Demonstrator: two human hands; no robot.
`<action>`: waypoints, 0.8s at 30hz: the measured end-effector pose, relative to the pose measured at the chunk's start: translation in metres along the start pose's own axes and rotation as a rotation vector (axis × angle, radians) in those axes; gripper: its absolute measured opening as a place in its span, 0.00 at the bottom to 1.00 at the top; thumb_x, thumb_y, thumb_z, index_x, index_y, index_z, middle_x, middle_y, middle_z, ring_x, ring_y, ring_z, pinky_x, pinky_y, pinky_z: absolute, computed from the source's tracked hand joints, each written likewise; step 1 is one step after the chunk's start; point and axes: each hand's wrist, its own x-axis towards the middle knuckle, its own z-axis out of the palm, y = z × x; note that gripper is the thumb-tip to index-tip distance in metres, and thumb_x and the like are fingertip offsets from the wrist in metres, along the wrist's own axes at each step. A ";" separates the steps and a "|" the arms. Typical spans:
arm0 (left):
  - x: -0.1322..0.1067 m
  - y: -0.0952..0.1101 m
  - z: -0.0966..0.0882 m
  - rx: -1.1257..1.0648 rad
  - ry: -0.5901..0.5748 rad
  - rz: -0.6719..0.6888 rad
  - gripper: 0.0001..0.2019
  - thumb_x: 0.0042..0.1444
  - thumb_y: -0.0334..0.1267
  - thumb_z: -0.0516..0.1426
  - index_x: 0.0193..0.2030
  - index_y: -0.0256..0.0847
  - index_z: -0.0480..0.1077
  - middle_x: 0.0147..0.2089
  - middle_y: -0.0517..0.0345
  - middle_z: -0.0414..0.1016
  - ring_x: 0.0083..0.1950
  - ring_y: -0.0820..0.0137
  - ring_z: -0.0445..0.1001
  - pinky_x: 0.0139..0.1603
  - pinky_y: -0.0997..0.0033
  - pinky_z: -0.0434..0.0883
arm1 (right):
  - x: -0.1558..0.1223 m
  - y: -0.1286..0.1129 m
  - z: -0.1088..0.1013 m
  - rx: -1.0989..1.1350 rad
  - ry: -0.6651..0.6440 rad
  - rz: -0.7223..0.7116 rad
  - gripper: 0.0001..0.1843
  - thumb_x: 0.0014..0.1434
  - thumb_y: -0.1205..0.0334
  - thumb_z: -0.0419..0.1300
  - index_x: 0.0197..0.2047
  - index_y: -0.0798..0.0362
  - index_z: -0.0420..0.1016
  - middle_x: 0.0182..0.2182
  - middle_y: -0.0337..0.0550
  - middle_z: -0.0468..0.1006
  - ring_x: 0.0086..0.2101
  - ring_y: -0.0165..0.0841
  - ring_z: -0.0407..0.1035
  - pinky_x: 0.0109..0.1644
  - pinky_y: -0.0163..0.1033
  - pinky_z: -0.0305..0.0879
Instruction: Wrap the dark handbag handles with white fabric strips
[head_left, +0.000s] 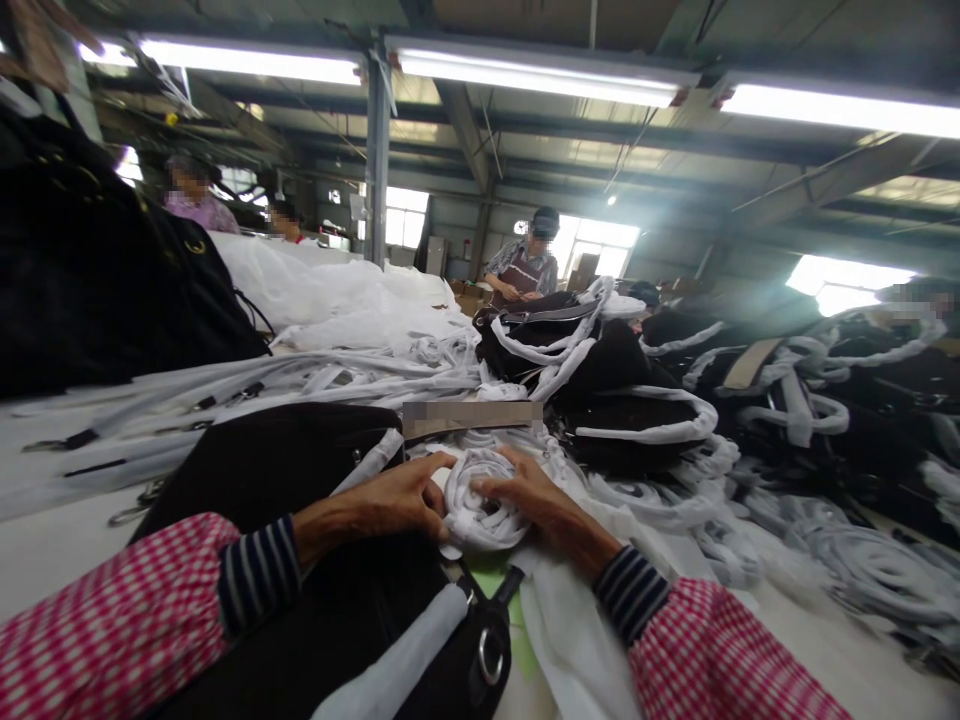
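Head view, looking down at two hands closed around one thing. Left hand (401, 500) curled onto the near-left side of a white wrapped coil (480, 505), fingertips pressed against its edge. Right hand (536, 500) laid over the coil's right side, fingers bent across its top and gripping the wrapping. Coil caught between the two palms, touching both, resting on the top of a black bag (300, 520) that stretches under and to the left of the grip. Just below the hands, a metal ring (491, 668) on the bag's strap, with a white wrapped handle (409, 655) slanting down beside it. Directly beyond the grip, a brown strip (472, 417), partly blurred. To the right of the right hand, loose white wrapping (570, 620) spilling toward the sleeve, and further right a heap of black bags with white wrapped straps (637, 400). Well beyond the hands, a person in an apron (525, 268) at the far side of the table.
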 end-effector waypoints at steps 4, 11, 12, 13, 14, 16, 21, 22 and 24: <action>-0.003 -0.001 -0.007 0.185 0.014 0.049 0.35 0.49 0.40 0.64 0.65 0.41 0.62 0.37 0.63 0.76 0.40 0.64 0.73 0.42 0.67 0.67 | -0.007 0.000 0.001 -0.500 0.127 -0.254 0.24 0.59 0.62 0.64 0.59 0.53 0.73 0.53 0.50 0.76 0.53 0.44 0.69 0.60 0.52 0.64; -0.005 0.003 -0.010 0.426 0.016 0.205 0.11 0.52 0.38 0.59 0.43 0.40 0.72 0.39 0.58 0.73 0.44 0.62 0.72 0.44 0.65 0.64 | -0.037 -0.015 0.019 -0.832 -0.022 -0.448 0.13 0.64 0.59 0.67 0.53 0.43 0.79 0.49 0.42 0.80 0.51 0.43 0.67 0.55 0.50 0.60; -0.005 0.003 -0.009 0.394 0.028 0.200 0.12 0.52 0.38 0.59 0.44 0.40 0.72 0.38 0.59 0.73 0.43 0.63 0.71 0.43 0.66 0.64 | -0.038 -0.014 0.023 -0.862 -0.057 -0.457 0.16 0.63 0.57 0.69 0.54 0.43 0.78 0.48 0.41 0.80 0.50 0.43 0.67 0.54 0.49 0.60; -0.005 0.002 -0.007 0.341 0.039 0.180 0.13 0.52 0.38 0.59 0.45 0.41 0.70 0.38 0.60 0.73 0.41 0.64 0.70 0.42 0.67 0.63 | -0.038 -0.012 0.027 -0.900 -0.074 -0.474 0.19 0.61 0.56 0.71 0.54 0.44 0.77 0.49 0.41 0.79 0.50 0.43 0.67 0.53 0.49 0.60; -0.005 0.001 -0.006 0.264 0.043 0.149 0.14 0.52 0.39 0.60 0.46 0.41 0.68 0.37 0.62 0.72 0.39 0.65 0.69 0.39 0.68 0.63 | -0.036 -0.009 0.030 -0.940 -0.075 -0.501 0.21 0.59 0.55 0.72 0.55 0.45 0.76 0.51 0.42 0.79 0.50 0.43 0.67 0.52 0.49 0.60; -0.004 -0.004 -0.004 0.109 0.033 0.087 0.17 0.51 0.40 0.61 0.47 0.43 0.64 0.36 0.64 0.72 0.35 0.68 0.68 0.35 0.69 0.62 | -0.030 -0.005 0.037 -1.012 -0.062 -0.564 0.24 0.59 0.56 0.72 0.56 0.48 0.73 0.54 0.46 0.77 0.51 0.44 0.67 0.52 0.48 0.61; 0.000 -0.011 -0.009 0.160 0.013 0.173 0.13 0.52 0.41 0.61 0.43 0.41 0.68 0.36 0.61 0.72 0.37 0.66 0.69 0.37 0.69 0.64 | -0.020 0.002 0.043 -1.069 -0.051 -0.576 0.16 0.60 0.64 0.64 0.52 0.52 0.72 0.47 0.46 0.77 0.46 0.41 0.68 0.48 0.45 0.63; 0.001 -0.009 -0.011 0.232 0.011 0.208 0.11 0.53 0.40 0.60 0.42 0.40 0.70 0.37 0.60 0.72 0.38 0.65 0.69 0.39 0.68 0.64 | -0.019 0.003 0.043 -1.059 -0.039 -0.572 0.16 0.59 0.65 0.63 0.51 0.52 0.72 0.46 0.46 0.77 0.46 0.41 0.67 0.48 0.44 0.64; 0.001 -0.004 -0.014 0.355 -0.004 0.271 0.09 0.53 0.40 0.60 0.39 0.39 0.74 0.37 0.58 0.74 0.41 0.64 0.71 0.42 0.67 0.65 | -0.019 0.005 0.045 -1.056 -0.015 -0.577 0.16 0.57 0.66 0.61 0.50 0.53 0.72 0.45 0.47 0.77 0.45 0.42 0.67 0.48 0.45 0.64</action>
